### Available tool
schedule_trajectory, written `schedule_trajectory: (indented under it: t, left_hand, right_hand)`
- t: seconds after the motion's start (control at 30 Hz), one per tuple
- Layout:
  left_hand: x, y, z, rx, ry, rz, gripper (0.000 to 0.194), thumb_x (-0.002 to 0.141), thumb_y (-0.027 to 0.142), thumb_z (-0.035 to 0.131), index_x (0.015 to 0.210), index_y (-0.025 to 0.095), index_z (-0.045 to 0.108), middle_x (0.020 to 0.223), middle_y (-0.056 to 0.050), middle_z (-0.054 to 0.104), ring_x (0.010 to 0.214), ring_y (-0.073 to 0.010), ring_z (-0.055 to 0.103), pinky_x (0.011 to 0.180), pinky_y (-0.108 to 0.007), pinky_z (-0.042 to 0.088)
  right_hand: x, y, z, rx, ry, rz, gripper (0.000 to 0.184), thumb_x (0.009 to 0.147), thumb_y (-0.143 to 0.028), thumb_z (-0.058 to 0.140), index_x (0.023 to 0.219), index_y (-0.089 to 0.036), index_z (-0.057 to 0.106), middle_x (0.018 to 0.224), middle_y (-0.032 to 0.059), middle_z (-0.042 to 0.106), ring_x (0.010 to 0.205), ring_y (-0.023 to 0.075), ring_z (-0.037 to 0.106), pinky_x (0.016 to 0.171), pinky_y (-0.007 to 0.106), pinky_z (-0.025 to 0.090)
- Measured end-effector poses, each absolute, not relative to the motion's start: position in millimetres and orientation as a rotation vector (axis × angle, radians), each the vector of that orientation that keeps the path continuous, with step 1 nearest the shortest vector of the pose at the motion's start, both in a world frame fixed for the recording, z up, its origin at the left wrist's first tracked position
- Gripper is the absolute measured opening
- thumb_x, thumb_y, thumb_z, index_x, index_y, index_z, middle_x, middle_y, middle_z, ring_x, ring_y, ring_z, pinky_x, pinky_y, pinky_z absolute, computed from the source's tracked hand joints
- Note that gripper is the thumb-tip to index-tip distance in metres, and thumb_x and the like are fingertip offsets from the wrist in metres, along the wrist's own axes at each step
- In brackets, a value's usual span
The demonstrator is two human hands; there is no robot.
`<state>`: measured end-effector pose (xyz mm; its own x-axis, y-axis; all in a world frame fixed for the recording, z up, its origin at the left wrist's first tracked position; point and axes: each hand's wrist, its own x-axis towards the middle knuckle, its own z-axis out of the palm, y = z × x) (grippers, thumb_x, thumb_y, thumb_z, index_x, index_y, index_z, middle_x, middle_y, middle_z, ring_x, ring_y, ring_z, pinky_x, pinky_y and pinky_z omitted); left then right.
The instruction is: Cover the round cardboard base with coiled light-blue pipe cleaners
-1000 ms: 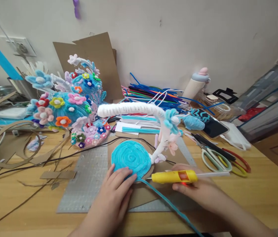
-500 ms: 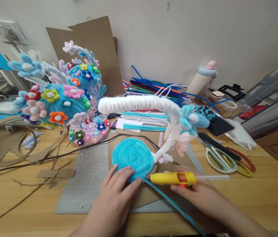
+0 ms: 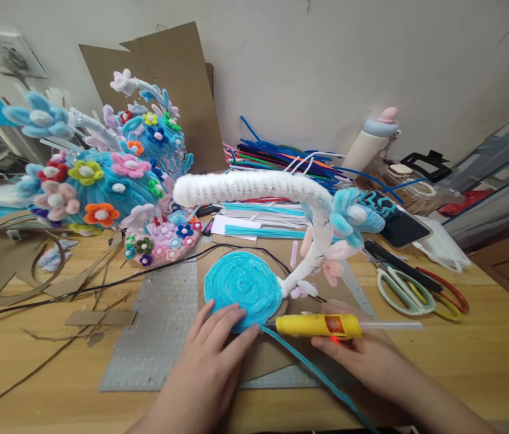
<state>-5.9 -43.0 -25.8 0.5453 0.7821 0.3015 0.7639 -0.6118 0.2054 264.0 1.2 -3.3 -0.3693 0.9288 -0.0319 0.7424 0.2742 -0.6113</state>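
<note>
A round disc of coiled turquoise pipe cleaner [image 3: 243, 283] lies on a cardboard base. My left hand [image 3: 213, 355] rests on its near edge, fingers spread over the coil. Its thumb tip touches the spot where a loose pipe cleaner strand [image 3: 312, 364] leaves the coil and trails toward the lower right. In my right hand [image 3: 362, 361] is a yellow hot glue gun [image 3: 317, 325], lying sideways, a clear glue stick [image 3: 394, 325] poking from its back and a red light glowing. Its nozzle points at the disc's edge near my left thumb. A white wrapped stem [image 3: 321, 235] with fuzzy flowers arches over the disc.
Flower-covered blue pipe cleaner pieces [image 3: 105, 187] stand at left. Bundled pipe cleaners [image 3: 281, 160] lie at the back. To the right are scissors [image 3: 403, 292] and a phone [image 3: 403, 226]. A black cord [image 3: 114, 283] crosses the grey cutting mat [image 3: 146, 343]. Cardboard scraps [image 3: 100, 317] lie at left.
The camera view has shifted very slightly. Both hands, the glue gun and the disc hold nearly the same places.
</note>
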Motion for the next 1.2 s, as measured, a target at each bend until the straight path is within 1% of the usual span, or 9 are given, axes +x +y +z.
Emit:
schedule_trajectory:
  t: [0.13, 0.3, 0.67, 0.83, 0.97, 1.2]
  left_hand:
    - [-5.5, -43.0, -26.4, 2.719, 1.363, 0.565, 0.05, 0.085, 0.001, 0.044, 0.13, 0.023, 0.05, 0.127, -0.011, 0.055, 0.12, -0.026, 0.05, 0.099, -0.062, 0.042]
    - [-6.5, -43.2, -26.6, 2.721, 1.36, 0.561, 0.051, 0.085, 0.002, 0.044, 0.131, 0.023, 0.049, 0.128, -0.012, 0.054, 0.121, -0.0263, 0.049, 0.099, -0.062, 0.043]
    - [-5.7, -42.6, -26.9, 2.717, 1.373, 0.575, 0.05, 0.085, 0.003, 0.044, 0.13, 0.024, 0.05, 0.128, -0.011, 0.055, 0.121, -0.0262, 0.05, 0.1, -0.061, 0.042]
    - [-5.9, -42.7, -25.6, 2.72, 1.373, 0.575, 0.049, 0.085, 0.002, 0.044, 0.129, 0.024, 0.051, 0.127, -0.011, 0.056, 0.12, -0.0261, 0.051, 0.099, -0.062, 0.043]
    - [-6.3, -42.3, -25.9, 2.717, 1.371, 0.563, 0.05, 0.085, 0.002, 0.044, 0.129, 0.024, 0.05, 0.128, -0.011, 0.055, 0.12, -0.0258, 0.051, 0.099, -0.061, 0.043]
    - [-6.4, -42.5, -26.6, 2.723, 1.375, 0.584, 0.049, 0.085, 0.003, 0.044, 0.129, 0.024, 0.051, 0.127, -0.01, 0.056, 0.12, -0.026, 0.052, 0.099, -0.06, 0.043]
  right_hand:
    - [267.4, 1.8, -8.3, -1.527, -2.214, 0.763, 0.03, 0.084, -0.051, 0.051, 0.072, -0.025, 0.06, 0.08, 0.0036, 0.065, 0.078, 0.0235, 0.063, 0.067, 0.036, 0.052]
    - [270.8, 2.0, -11.5, -1.517, -2.174, 0.736, 0.028, 0.083, -0.05, 0.054, 0.072, -0.025, 0.062, 0.078, 0.0035, 0.066, 0.077, 0.0235, 0.064, 0.065, 0.036, 0.053]
    - [278.3, 3.9, -13.6, -1.552, -2.127, 0.714, 0.022, 0.082, -0.045, 0.056, 0.08, -0.026, 0.066, 0.084, 0.003, 0.07, 0.08, 0.0236, 0.067, 0.066, 0.035, 0.055]
    - [280.8, 3.0, -14.2, -1.586, -2.106, 0.734, 0.023, 0.082, -0.046, 0.055, 0.083, -0.026, 0.066, 0.084, 0.0022, 0.072, 0.08, 0.0234, 0.068, 0.069, 0.035, 0.056]
    - [282.9, 3.8, -15.9, -1.616, -2.091, 0.718, 0.023, 0.082, -0.047, 0.055, 0.082, -0.026, 0.066, 0.087, 0.0027, 0.073, 0.085, 0.0247, 0.068, 0.073, 0.036, 0.056]
    - [285.2, 7.1, -18.2, -1.673, -2.042, 0.728, 0.028, 0.081, -0.05, 0.055, 0.087, -0.025, 0.067, 0.087, 0.0024, 0.073, 0.084, 0.0235, 0.069, 0.075, 0.036, 0.056]
